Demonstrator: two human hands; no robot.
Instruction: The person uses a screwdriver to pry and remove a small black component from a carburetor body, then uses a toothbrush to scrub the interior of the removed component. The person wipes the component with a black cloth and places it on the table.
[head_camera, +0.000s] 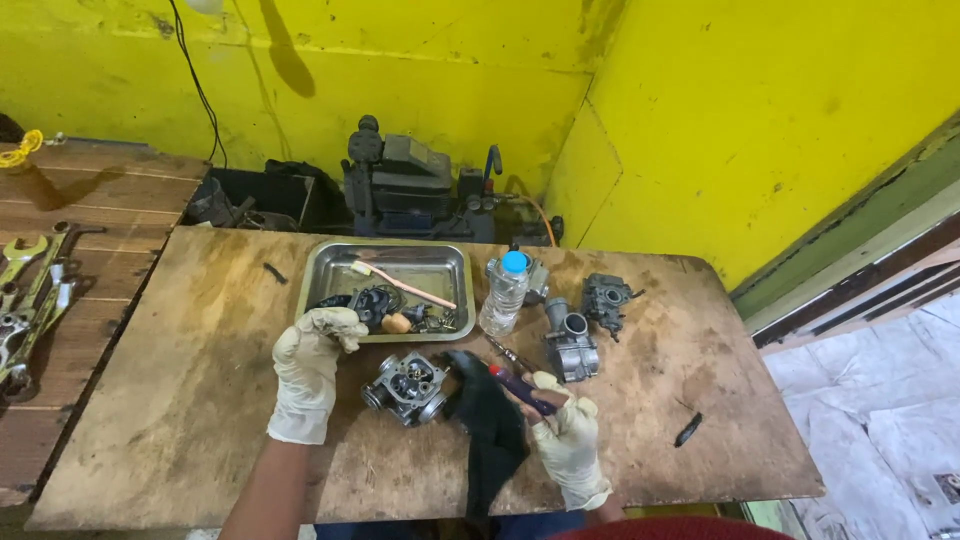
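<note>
Sitting near the front middle of the worn wooden desk (200, 400), carburetor body (405, 387) lies tilted, open side up, grey cast metal, round bores and small brass bits visible inside. Left hand (310, 350), in a dirty pale glove, curled at the near-left corner of the steel tray (390, 253), fingers closed on something dark there; cannot tell exactly what. Right hand (565, 435), gloved too, closed round a screwdriver (520, 388) with purple-and-red handle, shaft pointing up-left towards the bottle. Black rag (490, 425) draped between carburetor body and right hand, touching both.

Tray holds a toothbrush (400, 283) lying diagonally, dark rubbery parts at the left, a small orange piece and loose small metal bits near the front edge. Clear plastic bottle (503, 293) with blue cap stands just right of tray. Second carburetor (570, 340) right of bottle, third dark carburetor part (606, 300) beyond it. Wrenches (30, 290) on the plank bench at far left.
</note>
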